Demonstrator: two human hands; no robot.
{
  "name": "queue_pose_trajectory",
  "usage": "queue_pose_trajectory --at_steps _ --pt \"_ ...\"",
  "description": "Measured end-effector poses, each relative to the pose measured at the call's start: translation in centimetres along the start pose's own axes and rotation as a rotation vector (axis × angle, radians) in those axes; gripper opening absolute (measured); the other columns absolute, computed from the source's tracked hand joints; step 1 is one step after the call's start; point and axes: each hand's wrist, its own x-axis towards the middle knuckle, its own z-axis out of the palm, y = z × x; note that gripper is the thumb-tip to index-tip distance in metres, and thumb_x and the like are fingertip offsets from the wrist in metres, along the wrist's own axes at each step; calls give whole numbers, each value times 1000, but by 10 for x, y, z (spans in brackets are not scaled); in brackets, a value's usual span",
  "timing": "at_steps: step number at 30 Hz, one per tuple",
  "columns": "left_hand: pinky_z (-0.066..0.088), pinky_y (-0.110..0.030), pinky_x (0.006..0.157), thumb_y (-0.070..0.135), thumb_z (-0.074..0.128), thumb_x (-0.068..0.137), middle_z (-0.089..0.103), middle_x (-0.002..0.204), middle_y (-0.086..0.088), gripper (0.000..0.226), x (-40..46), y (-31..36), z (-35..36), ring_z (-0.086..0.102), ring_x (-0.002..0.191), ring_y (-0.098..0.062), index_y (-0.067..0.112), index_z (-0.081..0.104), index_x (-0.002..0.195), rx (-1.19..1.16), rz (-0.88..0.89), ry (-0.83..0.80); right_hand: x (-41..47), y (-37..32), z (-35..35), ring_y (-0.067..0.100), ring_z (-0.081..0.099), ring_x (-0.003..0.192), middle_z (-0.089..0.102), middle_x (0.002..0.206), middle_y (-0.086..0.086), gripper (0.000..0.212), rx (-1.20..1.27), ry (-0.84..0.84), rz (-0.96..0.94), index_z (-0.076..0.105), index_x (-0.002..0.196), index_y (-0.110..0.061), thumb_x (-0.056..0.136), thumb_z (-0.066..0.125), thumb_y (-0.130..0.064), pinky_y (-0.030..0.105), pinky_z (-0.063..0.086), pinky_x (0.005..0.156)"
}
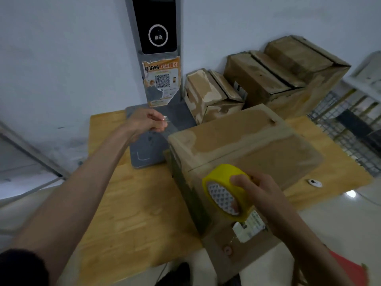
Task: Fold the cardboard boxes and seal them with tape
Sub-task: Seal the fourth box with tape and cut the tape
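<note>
Three cardboard boxes (243,145) (210,93) (284,73) — one yellow tape roll (226,182).

A: Where could a hand pass?
B: Over the bare front-left of the pale wooden worktop (127,203).
A: What blocks it?
B: The big brown cardboard box (243,145) to the right, and the grey metal stand (152,100) behind.

A torn orange paper sticker (161,81) on the grey metal upright stand (156,58) carried a black-and-white QR code (162,81) and a heading in Chinese characters, of which "份码" could be made out while the rest was too blurred to read. A white printed label (248,226) stuck on the near side of the brown cardboard box (243,145) bore small print too fine to read.
</note>
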Motion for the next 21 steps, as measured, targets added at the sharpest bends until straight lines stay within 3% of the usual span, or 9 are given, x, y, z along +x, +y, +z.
queue_pose_trajectory --at_steps 2,4,7,11,16,18,21 --pt "58 -18 68 2 81 79 70 91 -11 19 7 -11 8 68 79 -16 10 66 88 10 -12 -75 1 0 6 20 72 66 71 84 21 33 21 22 30 67 95 6 95 66 -27 37 56 57" --pt "57 -18 69 4 85 76 69 88 -9 23 14 -19 15 68 81 -16 11 67 89 11 3 -96 2 -8 13 15 72 62 74 80 11 26 16 31 51 70 94 1 96 63 -25 25 53 53" --pt "59 -19 69 6 87 73 66 87 -8 29 27 -28 14 67 81 -16 8 66 93 44 11 -109 5 -18 23 15 72 59 75 73 6 22 51 22 65 71 95 -6 95 63 -26 22 53 53" --pt "54 -15 60 8 89 72 65 86 -8 33 36 -31 15 66 76 -15 6 66 95 136 34 -135 8 -27 35 17 73 69 75 77 5 17 16 -1 85 68 87 -15 95 63 -28 23 57 57" --pt "52 -15 57 12 92 68 66 83 -8 37 42 -35 17 66 74 -16 6 66 93 195 44 -133 9 -30 41 12 73 65 74 79 5 12 14 9 84 69 86 -21 95 63 -29 23 57 56" --pt "56 -19 60 16 93 67 70 85 -10 39 42 -36 17 68 75 -18 5 67 94 238 35 -123 9 -29 42 10 73 66 74 79 3 12 8 0 87 67 85 -26 95 63 -30 19 57 54" --pt "60 -37 72 25 95 64 71 95 -14 58 40 -30 15 68 80 -22 2 62 106 334 7 -101 8 -27 43 8 72 64 74 78 2 13 15 -2 106 66 84 -29 96 63 -29 16 54 52"
